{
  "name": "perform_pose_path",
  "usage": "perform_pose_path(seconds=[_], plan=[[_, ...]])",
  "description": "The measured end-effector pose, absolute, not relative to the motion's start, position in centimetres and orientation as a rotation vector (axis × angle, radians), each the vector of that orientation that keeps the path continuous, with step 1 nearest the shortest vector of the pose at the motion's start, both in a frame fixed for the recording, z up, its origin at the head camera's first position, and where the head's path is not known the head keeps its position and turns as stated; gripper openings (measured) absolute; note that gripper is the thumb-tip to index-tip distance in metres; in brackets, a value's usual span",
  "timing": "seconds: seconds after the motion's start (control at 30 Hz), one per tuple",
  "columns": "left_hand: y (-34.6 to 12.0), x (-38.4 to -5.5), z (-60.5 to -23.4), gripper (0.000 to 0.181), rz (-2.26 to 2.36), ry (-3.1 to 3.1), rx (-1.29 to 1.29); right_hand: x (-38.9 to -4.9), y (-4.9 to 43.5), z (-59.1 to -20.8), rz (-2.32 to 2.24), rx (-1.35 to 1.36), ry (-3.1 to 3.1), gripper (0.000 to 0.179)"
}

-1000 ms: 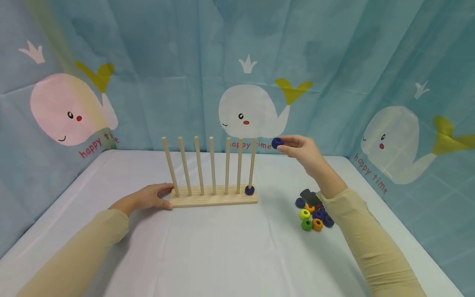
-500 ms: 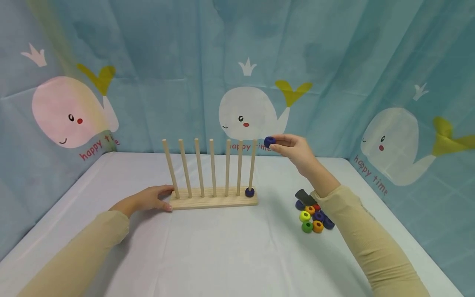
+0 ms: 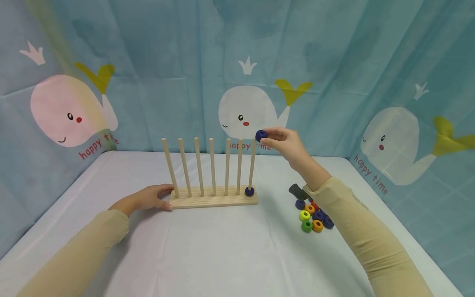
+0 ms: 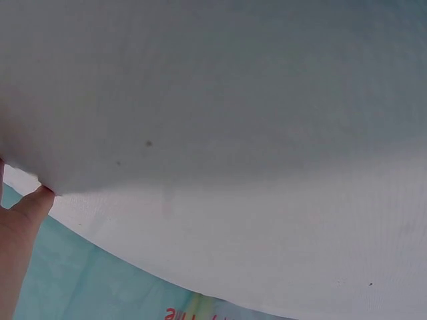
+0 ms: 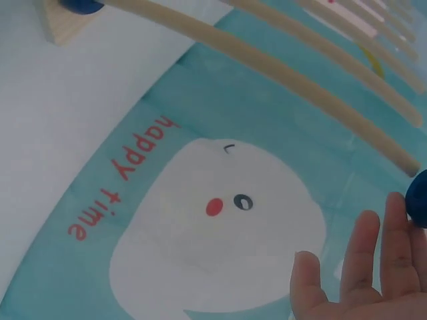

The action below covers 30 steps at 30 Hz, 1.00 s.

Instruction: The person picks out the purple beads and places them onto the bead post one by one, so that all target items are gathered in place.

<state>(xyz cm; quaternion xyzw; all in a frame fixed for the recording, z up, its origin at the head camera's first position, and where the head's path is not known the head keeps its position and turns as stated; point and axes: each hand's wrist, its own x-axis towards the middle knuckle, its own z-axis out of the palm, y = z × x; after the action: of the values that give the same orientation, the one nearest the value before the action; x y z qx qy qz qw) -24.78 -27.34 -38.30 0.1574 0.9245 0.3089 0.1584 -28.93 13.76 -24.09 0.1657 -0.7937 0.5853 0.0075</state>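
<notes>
A wooden peg stand (image 3: 213, 201) holds a row of several upright pegs on the table. One dark blue bead (image 3: 249, 192) sits at the foot of its rightmost peg. My left hand (image 3: 150, 198) grips the left end of the base, thumb at the front edge and fingers behind. Up at the top of the rightmost peg (image 3: 253, 165), my right hand (image 3: 287, 144) pinches another blue bead (image 3: 261, 135) between thumb and fingers. In the right wrist view this bead (image 5: 418, 200) is cut by the frame edge, close to the peg's tip.
Right of the stand lies a cluster of loose beads, among them a yellow one (image 3: 304, 215), a green one (image 3: 306, 226), an orange one (image 3: 317, 225) and several blue ones. A dark wrist-camera piece (image 3: 297, 192) overlaps them. A whale-print curtain (image 3: 148, 82) surrounds the table.
My right hand has moved left with the blue bead, from beside the rightmost peg to right above its top. My left hand stays at the end of the stand.
</notes>
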Motion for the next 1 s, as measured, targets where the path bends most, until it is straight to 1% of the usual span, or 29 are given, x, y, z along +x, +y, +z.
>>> perform_pose_path(seconds=[1.0], plan=[[-27.6, -25.2, -38.8, 0.090, 0.871, 2.640, 0.444, -29.2, 12.4, -24.2, 1.833, 0.531, -2.513, 0.038]])
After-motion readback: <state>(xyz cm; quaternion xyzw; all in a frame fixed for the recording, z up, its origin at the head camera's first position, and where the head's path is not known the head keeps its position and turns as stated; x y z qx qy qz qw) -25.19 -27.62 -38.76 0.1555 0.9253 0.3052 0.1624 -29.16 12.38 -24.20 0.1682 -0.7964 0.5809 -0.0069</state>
